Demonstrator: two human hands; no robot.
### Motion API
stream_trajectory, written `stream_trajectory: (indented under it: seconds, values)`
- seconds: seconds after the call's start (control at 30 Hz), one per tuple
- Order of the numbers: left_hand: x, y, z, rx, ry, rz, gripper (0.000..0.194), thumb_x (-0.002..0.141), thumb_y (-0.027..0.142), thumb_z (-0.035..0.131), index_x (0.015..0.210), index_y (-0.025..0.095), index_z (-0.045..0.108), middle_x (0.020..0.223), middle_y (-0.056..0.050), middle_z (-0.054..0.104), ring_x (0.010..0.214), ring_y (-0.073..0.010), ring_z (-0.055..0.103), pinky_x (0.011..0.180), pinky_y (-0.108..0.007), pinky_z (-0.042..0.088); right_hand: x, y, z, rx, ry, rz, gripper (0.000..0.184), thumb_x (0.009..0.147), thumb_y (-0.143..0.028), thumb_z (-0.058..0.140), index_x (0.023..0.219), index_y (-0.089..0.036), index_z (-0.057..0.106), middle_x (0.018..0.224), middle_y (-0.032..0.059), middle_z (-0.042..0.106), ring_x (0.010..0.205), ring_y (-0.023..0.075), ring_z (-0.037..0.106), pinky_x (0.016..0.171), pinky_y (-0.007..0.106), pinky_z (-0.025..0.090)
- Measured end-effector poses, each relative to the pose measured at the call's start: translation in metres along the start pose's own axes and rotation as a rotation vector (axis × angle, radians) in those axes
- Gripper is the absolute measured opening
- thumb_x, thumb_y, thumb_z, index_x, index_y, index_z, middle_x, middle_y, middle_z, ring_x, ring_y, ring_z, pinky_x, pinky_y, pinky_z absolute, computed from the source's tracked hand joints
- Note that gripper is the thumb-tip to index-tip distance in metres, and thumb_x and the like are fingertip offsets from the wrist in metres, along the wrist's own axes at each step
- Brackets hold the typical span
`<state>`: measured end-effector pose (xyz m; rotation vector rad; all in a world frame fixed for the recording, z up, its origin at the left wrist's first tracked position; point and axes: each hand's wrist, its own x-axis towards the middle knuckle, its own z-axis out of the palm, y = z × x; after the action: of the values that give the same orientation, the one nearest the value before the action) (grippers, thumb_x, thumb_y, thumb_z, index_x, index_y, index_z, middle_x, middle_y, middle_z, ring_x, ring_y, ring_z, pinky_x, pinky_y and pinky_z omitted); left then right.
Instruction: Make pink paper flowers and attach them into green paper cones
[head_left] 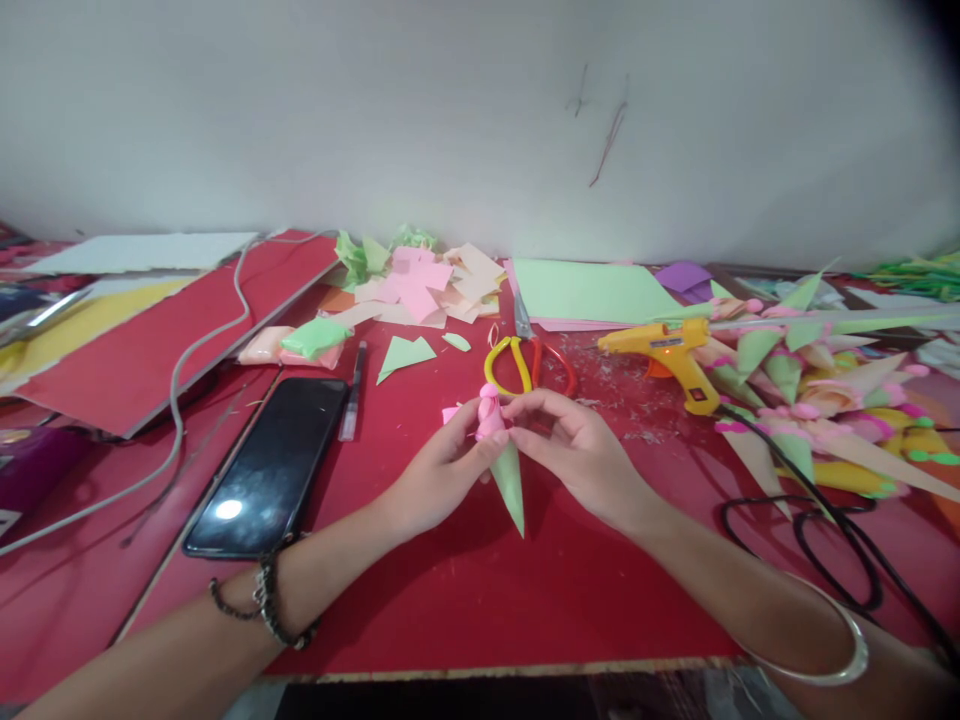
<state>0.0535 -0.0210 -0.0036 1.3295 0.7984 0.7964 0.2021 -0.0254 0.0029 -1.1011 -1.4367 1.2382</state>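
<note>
My left hand (439, 465) is closed on a small paper cone (511, 490), whose pale green tip points down toward me. Pink material wraps the cone's wide end, with a pink rounded piece on top. From the other side, the thumb and forefinger of my right hand (574, 450) pinch at the pink edge; whether a small piece sits between them is hidden. Just beyond my hands lie scissors (525, 365) with yellow and red handles. A bit of bright pink (450, 413) shows beside my left fingers.
A yellow glue gun (664, 355) lies at right, its black cord (806, 540) looping nearby. Behind it are piled paper cones (795, 370). At left are a phone (270, 465), a pen (352, 395) and clay packets (315, 338). Green paper sheets (592, 290) lie along the wall.
</note>
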Motion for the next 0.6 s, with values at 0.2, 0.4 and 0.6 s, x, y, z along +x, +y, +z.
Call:
stream_trajectory:
  seconds: [0.2, 0.4, 0.6]
  values:
    - [0.001, 0.000, -0.005, 0.026, 0.176, 0.041, 0.024, 0.080, 0.037, 0.046, 0.096, 0.020, 0.050, 0.072, 0.003, 0.047, 0.061, -0.0075, 0.042, 0.057, -0.019, 0.038, 0.006, 0.001, -0.012, -0.105, 0.111, -0.041, 0.007, 0.071, -0.025, 0.057, 0.076, -0.020, 0.056, 0.077, -0.0001, 0.060, 0.073, 0.0121, 0.056, 0.068, 0.025, 0.046]
    - [0.009, -0.003, -0.016, 0.043, 0.416, 0.080, 0.027, 0.080, 0.040, 0.045, 0.098, 0.022, 0.052, 0.077, 0.002, 0.049, 0.070, -0.0088, 0.047, 0.063, -0.019, 0.041, 0.012, 0.012, -0.021, -0.418, 0.027, -0.008, 0.012, 0.072, -0.019, 0.055, 0.081, -0.018, 0.061, 0.082, 0.0029, 0.064, 0.075, 0.0140, 0.059, 0.068, 0.027, 0.047]
    - [0.007, 0.001, -0.009, 0.103, 0.339, 0.002, 0.024, 0.080, 0.043, 0.043, 0.085, 0.020, 0.048, 0.072, 0.003, 0.047, 0.069, -0.0092, 0.048, 0.063, -0.020, 0.042, 0.011, 0.016, -0.020, -0.521, 0.008, 0.008, 0.016, 0.071, -0.021, 0.057, 0.085, -0.017, 0.064, 0.085, 0.0051, 0.066, 0.073, 0.0162, 0.061, 0.068, 0.030, 0.048]
